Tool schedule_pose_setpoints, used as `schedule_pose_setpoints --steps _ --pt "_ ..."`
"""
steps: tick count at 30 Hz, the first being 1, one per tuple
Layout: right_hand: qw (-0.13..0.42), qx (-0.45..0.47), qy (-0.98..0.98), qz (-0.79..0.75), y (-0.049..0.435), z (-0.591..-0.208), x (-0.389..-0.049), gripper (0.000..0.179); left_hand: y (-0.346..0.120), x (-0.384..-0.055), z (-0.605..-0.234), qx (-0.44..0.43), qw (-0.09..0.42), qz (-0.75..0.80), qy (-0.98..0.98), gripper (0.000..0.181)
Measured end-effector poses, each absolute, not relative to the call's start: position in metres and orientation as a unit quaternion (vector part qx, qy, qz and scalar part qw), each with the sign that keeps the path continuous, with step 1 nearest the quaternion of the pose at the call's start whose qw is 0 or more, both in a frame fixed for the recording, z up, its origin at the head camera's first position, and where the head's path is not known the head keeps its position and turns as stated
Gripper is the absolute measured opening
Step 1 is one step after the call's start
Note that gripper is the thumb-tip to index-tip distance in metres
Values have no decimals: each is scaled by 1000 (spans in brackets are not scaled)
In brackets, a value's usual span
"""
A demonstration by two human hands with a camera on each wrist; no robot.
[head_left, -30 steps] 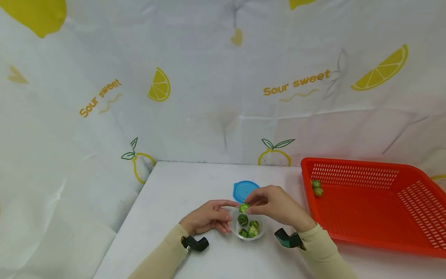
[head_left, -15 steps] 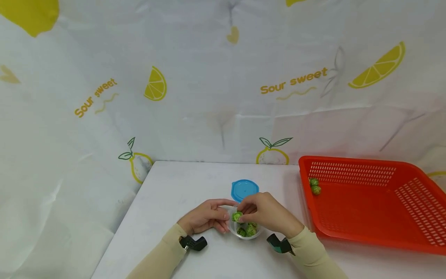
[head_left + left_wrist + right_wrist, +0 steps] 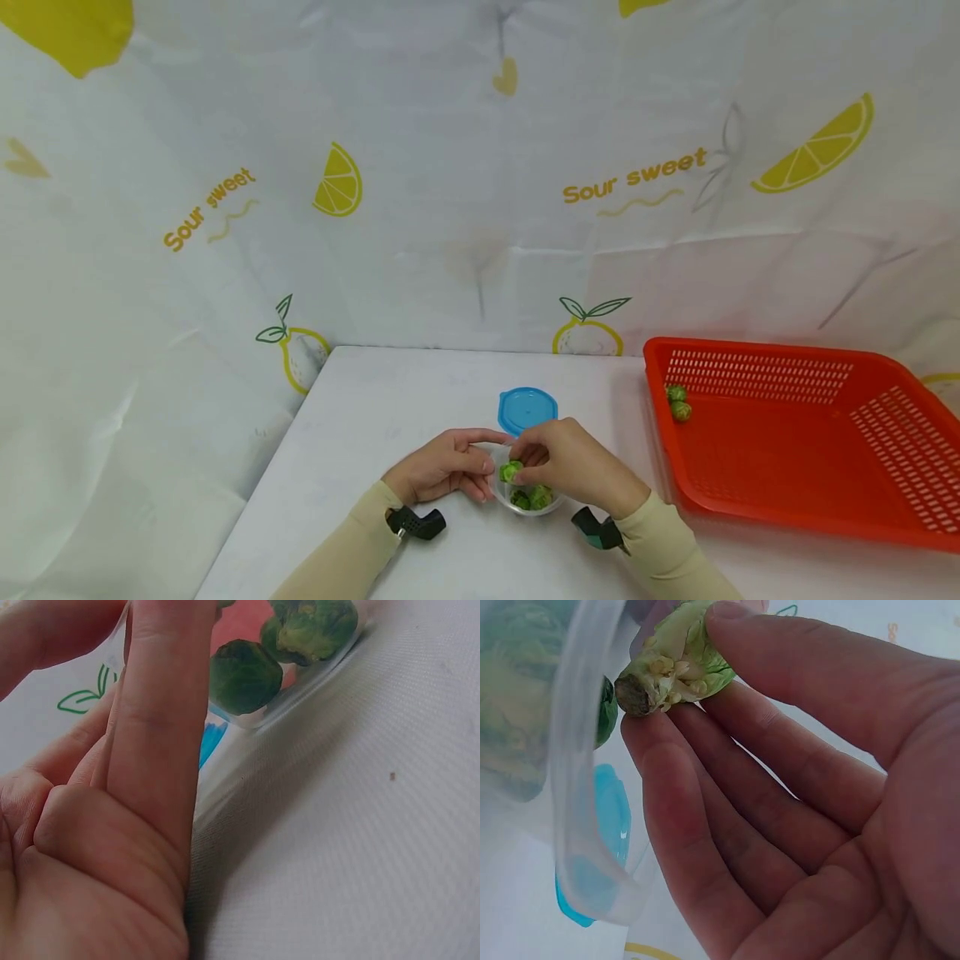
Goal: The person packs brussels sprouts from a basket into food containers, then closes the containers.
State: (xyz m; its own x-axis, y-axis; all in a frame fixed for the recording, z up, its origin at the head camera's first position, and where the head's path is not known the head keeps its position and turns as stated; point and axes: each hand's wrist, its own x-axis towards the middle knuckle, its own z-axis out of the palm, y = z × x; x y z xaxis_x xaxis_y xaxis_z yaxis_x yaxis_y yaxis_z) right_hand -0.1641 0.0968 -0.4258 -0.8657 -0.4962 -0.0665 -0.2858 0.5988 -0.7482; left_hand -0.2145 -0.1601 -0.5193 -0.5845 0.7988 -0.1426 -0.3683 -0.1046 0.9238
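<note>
In the head view a small clear plastic container point(image 3: 534, 512) stands on the white table, with several Brussels sprouts point(image 3: 540, 497) inside. My left hand point(image 3: 452, 467) holds it from the left, thumb on the near side and index finger reaching round the far side. Between thumb and fingertips my right hand point(image 3: 576, 468) pinches another Brussels sprout point(image 3: 512, 472) over the container's opening. The right wrist view shows that sprout's cut stem point(image 3: 634, 696) and loose leaves, close beside the container rim point(image 3: 564, 750). Sprouts behind the right fingers are partly hidden.
A blue lid point(image 3: 528, 411) lies flat on the table just behind the container. To the right stands a large red perforated basket point(image 3: 780, 454), with two sprouts point(image 3: 678, 403) in its left corner. A lemon-printed white cloth point(image 3: 450, 208) hangs behind the table.
My right hand has lowered the pinched sprout toward the near left, from the container's far rim to over its inside. The left hand has stayed at the container.
</note>
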Motion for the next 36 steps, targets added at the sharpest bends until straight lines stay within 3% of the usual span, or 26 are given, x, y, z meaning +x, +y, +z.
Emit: schedule_pose_setpoints --steps 25,36 --pt "131 -228 886 -382 96 -427 -163 22 -160 -215 -518 198 408 708 542 62" --pt "79 -224 905 -354 143 -373 -157 16 -158 -213 -520 196 401 700 558 56"
